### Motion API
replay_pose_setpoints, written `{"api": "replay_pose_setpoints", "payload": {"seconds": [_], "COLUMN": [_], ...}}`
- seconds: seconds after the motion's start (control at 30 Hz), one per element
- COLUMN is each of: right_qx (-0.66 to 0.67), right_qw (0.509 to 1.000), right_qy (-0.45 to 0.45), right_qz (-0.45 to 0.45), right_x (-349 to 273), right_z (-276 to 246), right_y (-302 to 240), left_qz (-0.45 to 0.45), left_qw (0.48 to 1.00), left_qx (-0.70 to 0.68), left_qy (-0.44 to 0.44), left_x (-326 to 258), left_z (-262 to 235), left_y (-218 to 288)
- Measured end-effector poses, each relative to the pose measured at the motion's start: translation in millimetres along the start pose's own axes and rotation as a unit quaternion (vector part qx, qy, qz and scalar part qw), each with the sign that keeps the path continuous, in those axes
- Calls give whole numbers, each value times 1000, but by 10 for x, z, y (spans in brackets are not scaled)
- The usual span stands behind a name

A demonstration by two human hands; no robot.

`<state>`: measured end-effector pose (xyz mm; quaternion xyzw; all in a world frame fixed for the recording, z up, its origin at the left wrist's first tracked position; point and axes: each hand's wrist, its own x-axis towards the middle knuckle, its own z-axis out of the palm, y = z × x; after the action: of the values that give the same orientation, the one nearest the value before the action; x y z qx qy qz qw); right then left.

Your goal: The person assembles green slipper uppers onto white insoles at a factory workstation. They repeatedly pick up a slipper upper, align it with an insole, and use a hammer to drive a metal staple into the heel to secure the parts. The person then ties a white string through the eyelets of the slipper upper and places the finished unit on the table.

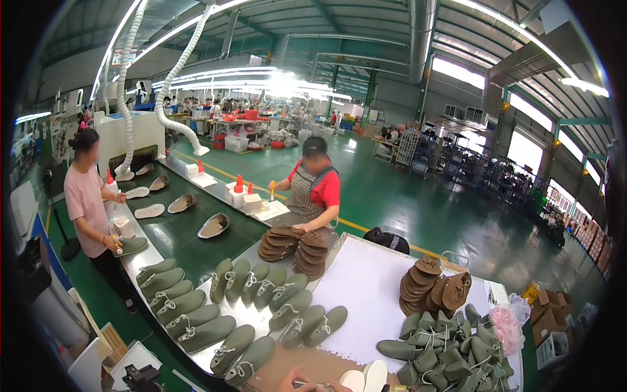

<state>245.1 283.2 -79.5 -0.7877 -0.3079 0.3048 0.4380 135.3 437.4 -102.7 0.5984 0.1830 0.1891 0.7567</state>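
Observation:
Only a sliver of one of my hands (290,380) shows at the bottom edge, on a brown board (307,362); I take it for my left hand. A thin grey tool (308,385) lies at its fingers, and whether they grip it is hidden by the frame edge. My right hand is out of view. Two white insoles (366,377) lie just right of the hand. Rows of olive-green laced shoe uppers (196,317) stand on the metal table (140,261) ahead to the left. A loose heap of the same green uppers (444,353) lies at the right.
Stacks of brown soles (294,247) and another stack of them (424,287) sit on the white table (366,281). A dark conveyor belt (176,228) carries single soles. A person in pink (85,196) stands at left; a person in red with an apron (313,189) works opposite. Cardboard boxes (548,313) stand at right.

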Motion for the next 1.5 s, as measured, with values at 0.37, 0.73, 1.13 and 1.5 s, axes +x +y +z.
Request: {"api": "replay_pose_setpoints", "payload": {"seconds": [0.37,0.73,1.13,1.5], "right_qx": [-105,-74,94,267], "right_qw": [987,966,989,957], "right_qy": [121,186,106,101], "right_qz": [-34,-164,-51,-46], "right_x": [-144,-101,66,211], "right_z": [408,183,132,-105], "right_y": [-110,-594,-714,-826], "left_qz": [-15,187,77,120], "left_qw": [998,924,923,875], "left_qx": [-24,325,363,470], "left_qy": [63,-77,100,-9], "left_x": [-66,77,32,46], "left_z": [-67,-96,184,-112], "left_y": [-644,-26,-23,-779]}}
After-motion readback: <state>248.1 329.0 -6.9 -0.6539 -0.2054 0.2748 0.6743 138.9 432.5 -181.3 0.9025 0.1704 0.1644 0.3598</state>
